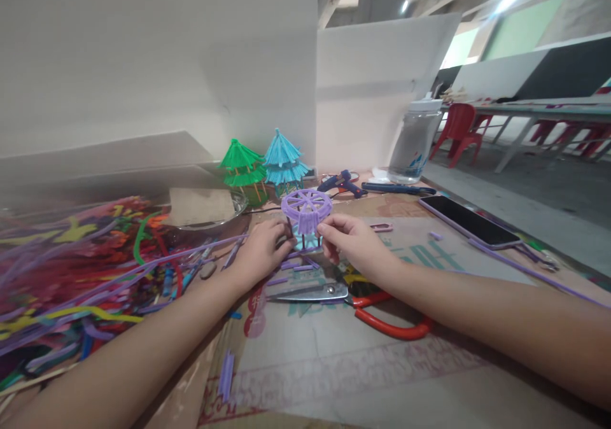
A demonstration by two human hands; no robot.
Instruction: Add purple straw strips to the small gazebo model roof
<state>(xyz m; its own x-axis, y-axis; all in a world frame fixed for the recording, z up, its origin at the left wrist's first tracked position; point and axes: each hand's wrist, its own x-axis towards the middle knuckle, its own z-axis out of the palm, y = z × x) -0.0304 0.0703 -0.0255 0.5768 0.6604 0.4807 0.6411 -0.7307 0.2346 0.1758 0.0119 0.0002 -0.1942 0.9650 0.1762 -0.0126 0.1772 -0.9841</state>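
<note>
Scissor blades [310,293]: glossy metal; purple model [308,219]: matt, perhaps fuzzy.

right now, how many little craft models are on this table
3: the green model and the blue model side by side at the back, the purple model between the left hand and right hand.

Craft workshop, glue gun [342,181], scissors [338,292], heaped coloured strips [95,276], long table [529,109], red chair [459,126]

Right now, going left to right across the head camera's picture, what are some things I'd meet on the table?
Pile of colourful strips, green-roofed model, purple model, glue gun, clear bottle, phone.
</note>
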